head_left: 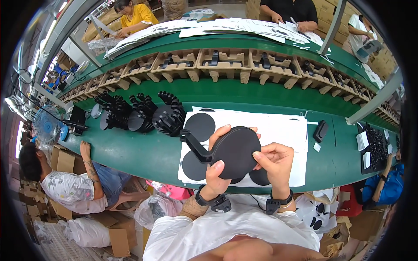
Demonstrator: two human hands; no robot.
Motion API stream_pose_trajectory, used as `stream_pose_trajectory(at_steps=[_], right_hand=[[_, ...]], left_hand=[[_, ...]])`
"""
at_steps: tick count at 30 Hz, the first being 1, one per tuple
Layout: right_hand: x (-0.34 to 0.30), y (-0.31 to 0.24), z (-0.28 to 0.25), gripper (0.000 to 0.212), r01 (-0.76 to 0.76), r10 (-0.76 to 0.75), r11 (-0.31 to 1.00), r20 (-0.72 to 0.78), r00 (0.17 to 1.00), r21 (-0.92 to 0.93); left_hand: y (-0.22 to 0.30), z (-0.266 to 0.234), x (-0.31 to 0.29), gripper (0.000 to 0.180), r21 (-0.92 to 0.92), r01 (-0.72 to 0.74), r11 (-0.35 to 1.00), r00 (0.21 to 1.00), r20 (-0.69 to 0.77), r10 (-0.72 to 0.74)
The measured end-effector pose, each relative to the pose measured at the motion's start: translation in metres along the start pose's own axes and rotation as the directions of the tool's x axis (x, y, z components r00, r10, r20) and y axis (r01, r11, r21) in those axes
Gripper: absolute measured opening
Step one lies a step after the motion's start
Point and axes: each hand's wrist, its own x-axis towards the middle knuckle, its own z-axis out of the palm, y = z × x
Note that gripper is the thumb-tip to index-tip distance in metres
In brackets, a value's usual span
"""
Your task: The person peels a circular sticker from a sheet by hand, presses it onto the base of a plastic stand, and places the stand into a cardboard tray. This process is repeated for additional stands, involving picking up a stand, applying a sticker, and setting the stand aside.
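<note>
Above the bench I hold a black round stand base [236, 152] with a short jointed arm [197, 147] sticking out to its left. My left hand [214, 180] is closed round its left side, thumb at the lower edge and fingers partly hidden behind the disc. At the right rim, my right hand [278, 164] pinches the edge between thumb and fingers. Beneath both hands lie white sheets [283, 130] bearing black round pads [200, 127], some of them partly covered by the hands and the base.
Several stacked black stand parts [169, 118] stand left on the green bench [126, 150]. A black oblong piece [321, 131] lies right of the sheets. Moulded trays [224, 65] line the far ledge. Co-workers sit left [72, 187] and right; others work across the bench.
</note>
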Motion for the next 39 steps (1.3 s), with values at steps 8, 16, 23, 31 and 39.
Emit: stream_pose_trajectory(at_steps=[8, 16, 23, 31, 39], right_hand=[[0.015, -0.006, 0.010, 0.028, 0.140, -0.236, 0.596, -0.006, 0.972, -0.791], [0.025, -0.015, 0.000, 0.036, 0.502, -0.567, 0.310, 0.267, 0.779, -0.807], [0.020, -0.011, 0.008, 0.034, 0.895, -0.417, -0.039, 0.821, 0.389, -0.444], [0.131, -0.026, 0.001, 0.027, 0.684, -0.441, 0.360, 0.531, 0.724, -0.634], [0.356, 0.011, -0.048, 0.027, 0.391, -0.545, 0.020, 0.318, 0.776, -0.920]], left_hand=[[-0.013, -0.012, 0.003, 0.069, 0.241, -0.073, 0.968, 0.991, -0.095, 0.099], [0.005, -0.009, 0.005, 0.069, -0.256, 0.082, 0.963, 0.951, -0.271, -0.153], [-0.004, -0.015, 0.007, 0.070, -0.253, 0.071, 0.965, 0.964, -0.230, -0.131], [0.020, -0.055, -0.006, 0.081, 0.568, 0.133, 0.813, 0.990, -0.115, -0.081], [0.126, -0.137, 0.006, 0.056, 0.980, 0.125, -0.158, 0.898, -0.044, 0.438]])
